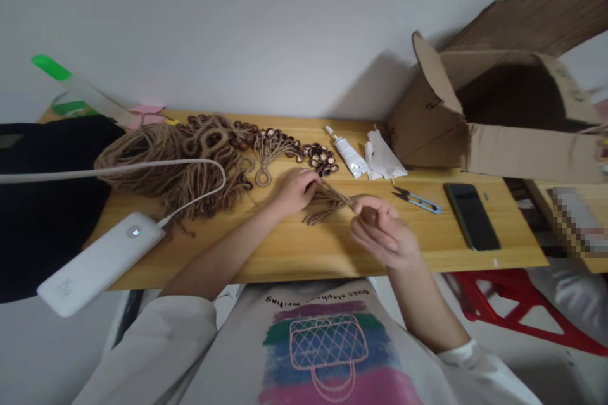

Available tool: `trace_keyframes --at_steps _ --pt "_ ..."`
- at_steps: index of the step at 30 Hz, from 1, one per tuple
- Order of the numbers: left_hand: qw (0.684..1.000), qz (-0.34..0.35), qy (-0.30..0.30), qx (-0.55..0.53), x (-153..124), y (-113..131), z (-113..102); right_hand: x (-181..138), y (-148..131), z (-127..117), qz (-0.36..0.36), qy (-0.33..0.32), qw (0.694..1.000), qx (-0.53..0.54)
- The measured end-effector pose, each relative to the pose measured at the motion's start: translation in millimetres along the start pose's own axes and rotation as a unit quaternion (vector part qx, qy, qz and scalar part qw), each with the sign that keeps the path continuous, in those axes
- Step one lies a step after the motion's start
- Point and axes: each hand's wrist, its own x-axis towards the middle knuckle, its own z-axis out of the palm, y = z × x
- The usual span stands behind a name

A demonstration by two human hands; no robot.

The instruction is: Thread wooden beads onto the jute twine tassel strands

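A bundle of brown twine cords (pixel 327 204) with loose, fanned-out ends stretches between my hands above the wooden table. My right hand (pixel 387 234) is closed around its gathered, knotted end; something brown between those fingers is partly hidden. At the other side, my left hand (pixel 297 193) pinches a strand, with its fingertips close to the small dark half-shells (pixel 320 158). A finished-looking looped twine tassel (pixel 264 168) lies just beyond my left hand. Left of it is a large heap of coiled twine (pixel 142 152) with more tassels (pixel 199 186).
A glue tube (pixel 350 155) and a crumpled white wrapper (pixel 384 155) lie by the wall. Blue thread snips (pixel 418 199) and a phone (pixel 472 216) are on the right. An open cardboard box (pixel 517 149) stands behind them. A cabled white power bank (pixel 102 262) juts in at left.
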Motion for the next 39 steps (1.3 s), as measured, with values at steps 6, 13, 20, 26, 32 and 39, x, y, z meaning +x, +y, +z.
trace_keyframes --at_steps 6,13,20,26,32,39 --pt "1.000 -0.017 -0.004 0.004 1.1 -1.1 1.9 -6.3 -8.4 8.9 -0.003 -0.323 0.940 -0.113" --pt "1.000 0.017 0.007 0.003 -0.7 -1.3 0.4 -7.1 -6.8 -0.1 -0.188 0.082 0.943 -0.261" --pt "1.000 0.015 0.016 0.008 -0.3 -1.4 1.3 6.4 -3.2 -25.1 -0.150 0.069 0.953 -0.254" --pt "1.000 0.003 0.008 0.003 -0.1 0.2 1.5 5.4 -7.5 -35.0 -0.258 0.289 0.808 -0.445" --pt "1.000 -0.005 0.009 -0.002 -0.1 0.8 1.0 -4.6 -17.0 -36.5 -0.158 0.095 0.859 -0.478" --pt "1.000 -0.005 0.011 -0.001 0.2 1.0 1.1 -19.4 -21.2 -45.5 -0.207 -0.359 0.905 -0.097"
